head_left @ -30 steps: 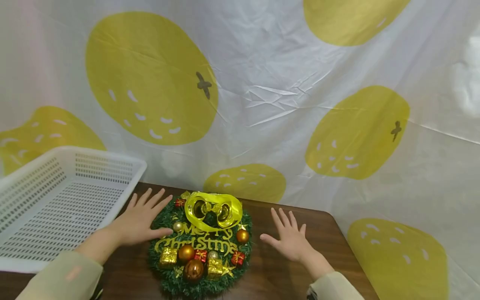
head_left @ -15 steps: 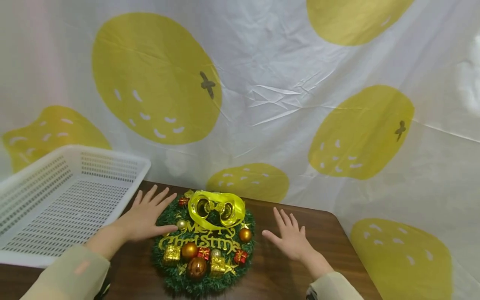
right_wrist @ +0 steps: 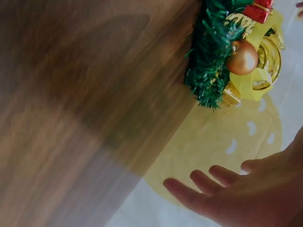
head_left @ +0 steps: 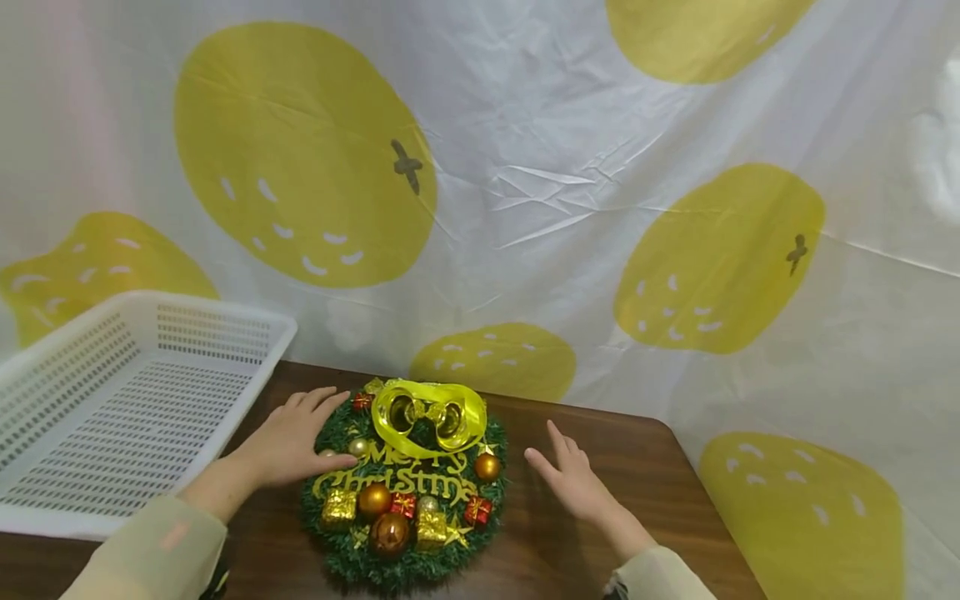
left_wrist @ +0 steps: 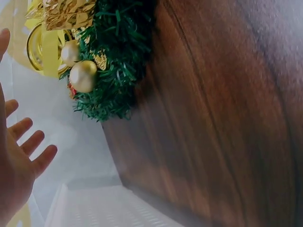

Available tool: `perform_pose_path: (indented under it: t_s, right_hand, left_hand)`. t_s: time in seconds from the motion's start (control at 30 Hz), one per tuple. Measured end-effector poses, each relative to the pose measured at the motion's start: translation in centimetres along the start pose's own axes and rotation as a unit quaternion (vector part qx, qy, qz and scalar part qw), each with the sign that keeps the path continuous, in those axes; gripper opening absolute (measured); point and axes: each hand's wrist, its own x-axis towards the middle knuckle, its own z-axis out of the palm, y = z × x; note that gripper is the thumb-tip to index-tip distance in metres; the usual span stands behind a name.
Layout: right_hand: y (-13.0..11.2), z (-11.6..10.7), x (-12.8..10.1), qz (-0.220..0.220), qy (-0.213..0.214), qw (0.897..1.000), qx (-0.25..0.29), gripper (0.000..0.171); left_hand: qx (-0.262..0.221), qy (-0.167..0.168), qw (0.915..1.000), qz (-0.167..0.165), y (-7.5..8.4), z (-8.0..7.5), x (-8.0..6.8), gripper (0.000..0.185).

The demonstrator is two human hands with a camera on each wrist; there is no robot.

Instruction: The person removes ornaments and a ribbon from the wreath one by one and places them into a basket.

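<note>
The left hand (head_left: 288, 446) is lying with fingers spread and relaxed over the left edge of the wreath (head_left: 405, 483), thumb reaching in across the green needles toward a small gold bauble (head_left: 359, 447); it is resting there, gripping nothing. The right hand (head_left: 572, 480) is hovering open just beside the wreath's right edge, fingers straight and slightly fanned, palm facing inward, not touching the greenery. Both forearms are coming in from the bottom corners in pale greenish sleeves (head_left: 142, 554), angled toward each other with the wreath between them.

Across the wreath's middle, gold lettering (head_left: 390, 477) is reading "Merry Christmas". Above it, a yellow ribbon bow (head_left: 429, 415) is looping around two gold bells. Gold and copper baubles, small red and gold gift boxes are sitting along the lower half.

The wreath is lying flat on the dark wooden counter (head_left: 600, 433), near its far edge. A white slotted plastic basket (head_left: 210, 321) is standing at the left, near the left hand. Behind everything, a white cloth backdrop (head_left: 525, 167) with big yellow fruit shapes is hanging.
</note>
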Motion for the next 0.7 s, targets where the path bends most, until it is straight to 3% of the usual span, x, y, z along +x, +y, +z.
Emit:
perform_pose_path:
  t_s: [0.23,0.33,0.47,0.57,0.7]
  right_hand:
    - [-0.2,0.4,0.0,0.050,0.010,0.991,0.126,0.084]
    - [-0.4,0.7,0.1,0.074,0.000,0.977,0.201,0.086]
    - [-0.6,1.2,0.2,0.103,-0.027,0.949,0.295,0.083]
    - [-0.6,1.6,0.4,0.119,-0.045,0.934,0.333,0.080]
    - [-0.6,1.8,0.4,0.124,-0.067,0.922,0.360,0.079]
  left_hand:
    - [-0.043,0.017,0.9970,-0.062,0.0,0.8,0.3,0.090]
    - [-0.057,0.022,0.9944,-0.087,0.0,1.0,0.5,0.088]
    - [-0.082,0.017,0.9898,-0.116,0.1,1.1,0.5,0.089]
    - [-0.100,0.015,0.9849,-0.140,0.1,1.3,0.3,0.091]
    - [-0.117,0.002,0.9794,-0.165,0.0,1.6,0.1,0.092]
